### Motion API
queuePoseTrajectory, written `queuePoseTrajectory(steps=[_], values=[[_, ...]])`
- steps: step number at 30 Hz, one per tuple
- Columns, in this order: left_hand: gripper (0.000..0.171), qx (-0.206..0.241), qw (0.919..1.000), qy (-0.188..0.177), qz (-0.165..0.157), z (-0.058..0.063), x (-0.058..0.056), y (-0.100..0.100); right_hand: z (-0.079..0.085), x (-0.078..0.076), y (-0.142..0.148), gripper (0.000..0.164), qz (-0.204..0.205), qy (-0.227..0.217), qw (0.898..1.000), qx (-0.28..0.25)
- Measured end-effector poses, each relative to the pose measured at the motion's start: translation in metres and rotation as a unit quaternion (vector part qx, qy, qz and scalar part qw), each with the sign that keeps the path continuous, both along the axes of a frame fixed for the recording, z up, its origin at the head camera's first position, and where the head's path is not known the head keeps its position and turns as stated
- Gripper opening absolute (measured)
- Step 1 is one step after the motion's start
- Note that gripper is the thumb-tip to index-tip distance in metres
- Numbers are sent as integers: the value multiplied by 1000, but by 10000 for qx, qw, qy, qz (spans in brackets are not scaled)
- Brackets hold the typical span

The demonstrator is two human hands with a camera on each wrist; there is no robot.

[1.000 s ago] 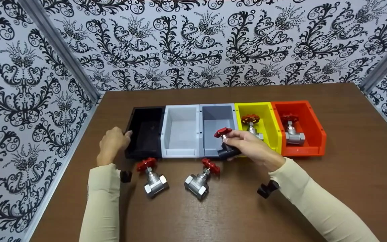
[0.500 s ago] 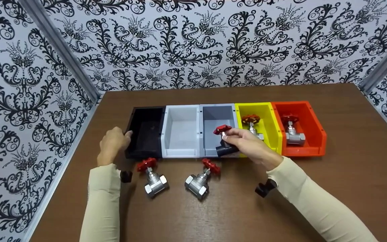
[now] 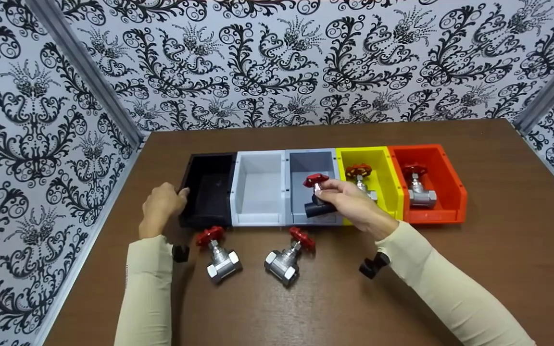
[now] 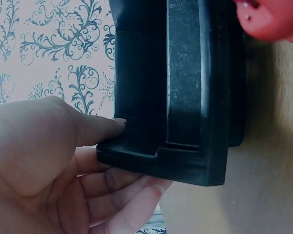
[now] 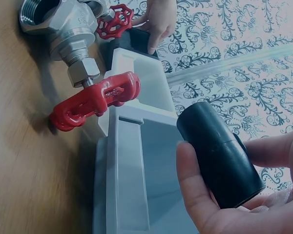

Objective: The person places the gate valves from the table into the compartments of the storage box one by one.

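Observation:
My right hand [image 3: 356, 206] holds a valve [image 3: 319, 208] with a black pipe body and a red handwheel, over the front of the grey bin [image 3: 313, 161]. In the right wrist view, fingers and thumb lie around its black body [image 5: 217, 151]; the handwheel is out of sight there. My left hand [image 3: 162, 205] grips the left wall of the black bin [image 3: 209, 218], thumb inside and fingers curled outside, as the left wrist view confirms. Two metal valves with red handwheels, a left one [image 3: 221, 262] and a right one [image 3: 284, 262], lie on the table before the bins.
The white bin [image 3: 258, 220] stands between the black and grey ones. A metal valve [image 3: 359, 180] sits in the yellow bin [image 3: 395, 180], another valve [image 3: 421, 194] in the red-orange bin [image 3: 452, 192]. Patterned walls [image 3: 277, 57] enclose the brown table [image 3: 325, 307] behind and at the sides.
My right hand has moved slightly left and away from me with the black-bodied valve, further over the grey bin. My left hand has stayed on the black bin.

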State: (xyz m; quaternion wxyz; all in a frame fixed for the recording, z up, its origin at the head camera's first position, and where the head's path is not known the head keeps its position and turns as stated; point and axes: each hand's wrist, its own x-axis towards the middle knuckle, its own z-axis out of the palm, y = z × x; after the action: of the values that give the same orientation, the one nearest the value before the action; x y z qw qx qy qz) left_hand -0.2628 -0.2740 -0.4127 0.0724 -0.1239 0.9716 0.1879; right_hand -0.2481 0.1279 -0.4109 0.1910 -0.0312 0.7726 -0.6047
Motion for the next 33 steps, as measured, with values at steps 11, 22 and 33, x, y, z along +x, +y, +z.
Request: queuePoseTrajectory(steps=[11, 22, 33], values=[[54, -8, 9999, 139, -56, -1, 0, -1, -1, -4, -3, 33, -93, 73, 9998, 130], [52, 61, 9998, 162, -16, -1, 2, -1, -2, -5, -13, 38, -243, -57, 9996, -106], [54, 73, 9999, 84, -28, 0, 0, -1, -1, -7, -21, 41, -469, -303, 9961, -683]])
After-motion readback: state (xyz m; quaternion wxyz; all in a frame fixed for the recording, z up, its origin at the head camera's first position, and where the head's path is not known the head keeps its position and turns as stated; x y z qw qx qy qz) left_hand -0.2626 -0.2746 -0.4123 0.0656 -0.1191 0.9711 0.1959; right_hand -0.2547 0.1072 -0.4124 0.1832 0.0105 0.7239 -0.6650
